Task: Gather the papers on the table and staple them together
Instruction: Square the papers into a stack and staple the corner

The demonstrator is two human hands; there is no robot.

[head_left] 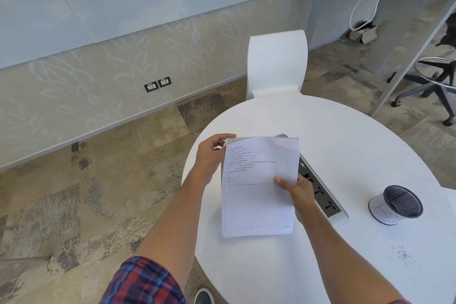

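Observation:
A thin stack of white printed papers point(259, 192) is held a little above the round white table point(345, 145). My left hand point(209, 155) grips the stack at its upper left corner, thumb on top. My right hand point(298, 192) pinches the right edge near the middle. The sheets look lined up, with the top page's text facing me. No stapler is visible; part of the table lies hidden under the papers.
A grey power strip panel point(320, 192) runs along the table just right of the papers. A small round speaker point(396, 205) stands at the right. A white chair point(276, 64) is pushed in at the far side. An office chair base point(431, 81) stands at the far right.

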